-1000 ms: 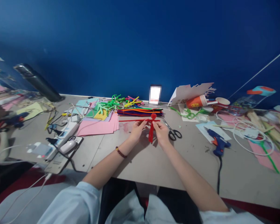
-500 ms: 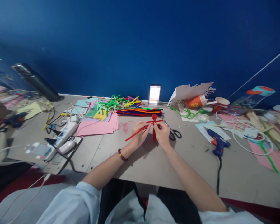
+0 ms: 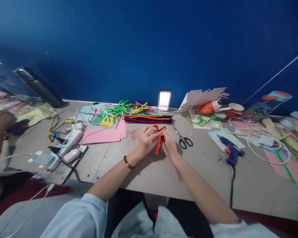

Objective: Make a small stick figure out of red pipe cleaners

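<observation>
Grey, flat tabletop lies beneath your bare left hand and bare right hand; each grip is pinched on the red, fuzzy, bent-stem piece, held between them. For what looks like wrapping, steady it with one hand and draw each turn snug with the other.

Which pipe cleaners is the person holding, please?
The red ones in the left hand and right hand; the mixed-colour bundle and green ones lie beyond.
</observation>
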Available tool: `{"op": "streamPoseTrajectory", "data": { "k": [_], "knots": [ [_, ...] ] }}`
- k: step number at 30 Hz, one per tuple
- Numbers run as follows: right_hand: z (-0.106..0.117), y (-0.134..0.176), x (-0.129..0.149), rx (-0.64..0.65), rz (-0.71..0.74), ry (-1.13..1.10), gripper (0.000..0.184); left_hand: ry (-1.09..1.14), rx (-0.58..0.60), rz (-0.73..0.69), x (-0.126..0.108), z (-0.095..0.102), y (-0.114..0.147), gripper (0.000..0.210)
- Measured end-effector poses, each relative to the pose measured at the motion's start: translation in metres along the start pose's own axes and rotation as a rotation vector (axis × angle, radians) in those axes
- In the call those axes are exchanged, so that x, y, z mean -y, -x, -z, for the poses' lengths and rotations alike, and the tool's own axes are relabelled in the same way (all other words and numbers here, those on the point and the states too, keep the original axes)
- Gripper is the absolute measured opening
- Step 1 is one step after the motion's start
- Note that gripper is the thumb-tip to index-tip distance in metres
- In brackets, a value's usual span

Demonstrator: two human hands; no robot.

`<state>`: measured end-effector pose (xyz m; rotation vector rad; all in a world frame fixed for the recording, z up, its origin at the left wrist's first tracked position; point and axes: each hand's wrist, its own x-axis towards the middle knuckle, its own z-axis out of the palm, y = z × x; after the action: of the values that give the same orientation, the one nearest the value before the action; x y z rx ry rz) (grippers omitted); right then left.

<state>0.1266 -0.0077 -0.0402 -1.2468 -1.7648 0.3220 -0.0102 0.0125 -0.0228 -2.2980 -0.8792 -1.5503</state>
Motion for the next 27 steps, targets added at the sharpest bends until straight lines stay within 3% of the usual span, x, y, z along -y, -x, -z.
{"op": "streamPoseTrajectory", "data": {
  "k": [4,8,12,16,20,27],
  "knots": [
    [-0.006,-0.001,-0.003,-0.005,0.012,-0.076,0.014,0.031,0.018,0.094,0.000,0.001,-0.004,0.012],
    [-0.009,-0.004,0.000,-0.054,0.005,-0.155,0.015,0.223,0.059,0.179,0.004,0.000,-0.003,0.012],
    [-0.007,-0.007,0.000,-0.024,-0.072,-0.259,0.017,0.487,0.082,0.458,0.006,0.000,-0.005,0.038],
    [-0.006,-0.009,-0.004,-0.043,-0.265,-0.444,0.018,0.801,0.167,0.748,0.012,-0.003,-0.006,0.064],
    [-0.007,-0.009,-0.006,-0.056,-0.436,-0.615,0.025,1.049,0.280,0.942,0.021,-0.008,-0.001,0.046],
    [-0.008,-0.010,-0.006,-0.098,-0.536,-0.763,0.028,1.122,0.171,1.073,0.016,-0.008,-0.002,0.032]
  ]
}}
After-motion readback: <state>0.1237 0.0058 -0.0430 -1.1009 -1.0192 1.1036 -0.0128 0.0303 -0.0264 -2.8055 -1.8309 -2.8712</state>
